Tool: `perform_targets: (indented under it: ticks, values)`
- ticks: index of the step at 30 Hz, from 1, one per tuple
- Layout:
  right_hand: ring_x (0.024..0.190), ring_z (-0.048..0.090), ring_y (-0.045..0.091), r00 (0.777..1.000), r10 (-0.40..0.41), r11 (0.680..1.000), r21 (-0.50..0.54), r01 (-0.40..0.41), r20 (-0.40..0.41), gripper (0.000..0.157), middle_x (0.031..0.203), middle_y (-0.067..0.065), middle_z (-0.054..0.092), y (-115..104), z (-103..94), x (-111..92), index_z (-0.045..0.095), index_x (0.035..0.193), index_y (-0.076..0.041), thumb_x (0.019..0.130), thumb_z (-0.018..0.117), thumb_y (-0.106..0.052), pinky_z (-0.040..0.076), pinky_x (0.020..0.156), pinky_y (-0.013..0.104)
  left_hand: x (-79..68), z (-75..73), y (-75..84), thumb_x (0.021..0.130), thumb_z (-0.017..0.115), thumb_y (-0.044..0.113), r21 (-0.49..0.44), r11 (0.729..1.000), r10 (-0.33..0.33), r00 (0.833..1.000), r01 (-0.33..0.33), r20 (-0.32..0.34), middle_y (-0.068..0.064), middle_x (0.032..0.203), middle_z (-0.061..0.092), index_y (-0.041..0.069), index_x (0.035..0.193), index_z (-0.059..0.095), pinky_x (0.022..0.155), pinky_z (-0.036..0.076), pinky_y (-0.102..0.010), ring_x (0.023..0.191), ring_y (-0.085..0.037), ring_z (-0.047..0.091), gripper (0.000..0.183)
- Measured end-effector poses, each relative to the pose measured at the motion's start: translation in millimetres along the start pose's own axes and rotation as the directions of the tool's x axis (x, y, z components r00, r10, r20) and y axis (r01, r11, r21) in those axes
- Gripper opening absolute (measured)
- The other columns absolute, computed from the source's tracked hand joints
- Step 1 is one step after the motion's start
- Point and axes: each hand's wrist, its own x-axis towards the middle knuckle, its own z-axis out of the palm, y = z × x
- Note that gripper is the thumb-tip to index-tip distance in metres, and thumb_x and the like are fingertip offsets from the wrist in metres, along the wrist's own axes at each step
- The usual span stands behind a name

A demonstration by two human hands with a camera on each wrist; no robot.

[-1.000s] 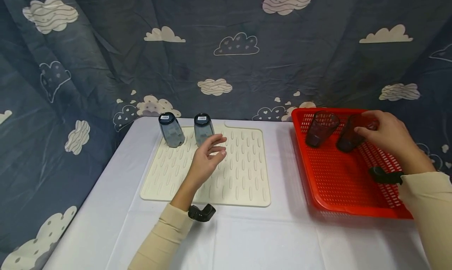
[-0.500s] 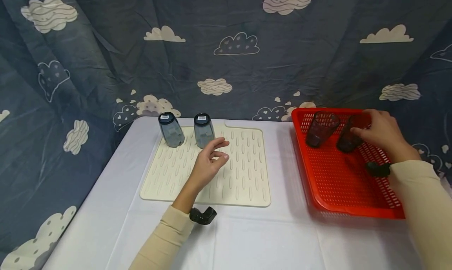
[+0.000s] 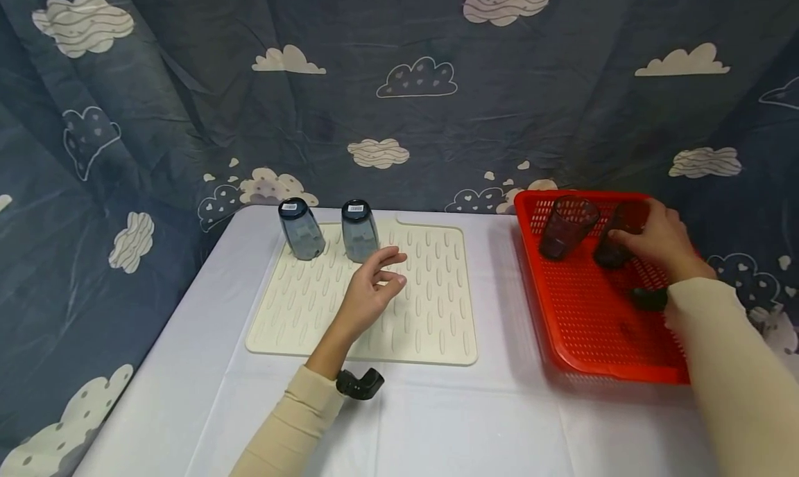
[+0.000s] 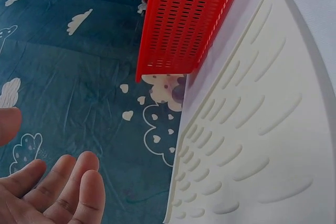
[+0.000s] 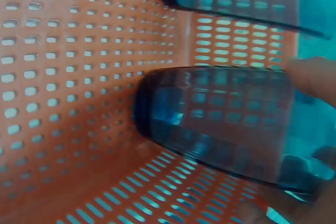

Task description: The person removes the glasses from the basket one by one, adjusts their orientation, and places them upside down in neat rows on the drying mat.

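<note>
My right hand [image 3: 662,241] is inside the red basket [image 3: 587,331] and grips a dark tinted drinking glass [image 3: 607,252] near its rim. In the right wrist view the thumb [image 5: 315,74] lies on that upright glass [image 5: 215,119], while the other fingers are partly hidden on its far side. Beside it stands a second tinted glass [image 3: 566,229], untouched. Above the cream drying mat [image 3: 431,310] my left hand [image 3: 370,290] hovers with relaxed, slightly bent fingers and nothing in them. Just behind it, two blue-grey glasses [image 3: 302,231] stand upside down on the mat's back left.
A white cloth covers the table [image 3: 474,414]. Its back edge meets a dark blue curtain [image 3: 418,144] with cloud prints. The basket's raised perforated wall [image 4: 181,24] stands to the right of the mat, with a strip of white cloth between them.
My right hand has moved left and closed round the glass rim in the basket; the glass has stayed in place. My left hand has drifted slightly right and down.
</note>
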Motion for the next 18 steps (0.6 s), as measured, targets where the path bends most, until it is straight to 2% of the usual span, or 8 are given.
perform_targets:
  ticks: [3,7,18]
  values:
    - [0.119,0.030,0.065,0.999,0.033,0.998,0.044,-0.033,0.003,0.097,0.136,0.049,0.023,2.4,4.6,2.6,0.008,0.153,0.009,0.092,0.062,-0.044,0.031,0.095,0.075,0.0,0.3,0.1,0.096,0.060,0.009,0.001,1.000,-0.015,1.000,0.015,0.007,-0.014,0.143,0.057,0.009,0.146,0.045,0.083,0.051,-0.026,0.113,-0.031,0.062,0.052]
    - [0.123,0.028,0.064,0.997,0.072,0.994,0.079,-0.072,0.012,0.101,0.141,0.048,0.017,3.1,7.9,5.5,0.005,0.154,0.007,0.092,0.061,-0.048,0.032,0.096,0.074,0.1,-0.2,-0.3,0.096,0.060,0.010,0.002,1.000,-0.028,0.999,0.028,0.015,-0.012,0.143,0.057,0.010,0.145,0.045,0.083,0.050,-0.026,0.112,-0.030,0.062,0.051]
    - [0.126,0.027,0.063,0.993,0.115,0.985,0.123,-0.118,0.035,0.101,0.142,0.048,0.018,1.3,5.7,2.7,0.007,0.153,0.010,0.091,0.064,-0.046,0.034,0.096,0.073,-2.0,0.0,-7.0,0.097,0.060,0.012,0.001,0.999,-0.035,0.999,0.035,0.020,-0.013,0.142,0.057,0.010,0.146,0.045,0.085,0.050,-0.029,0.113,-0.030,0.063,0.051]
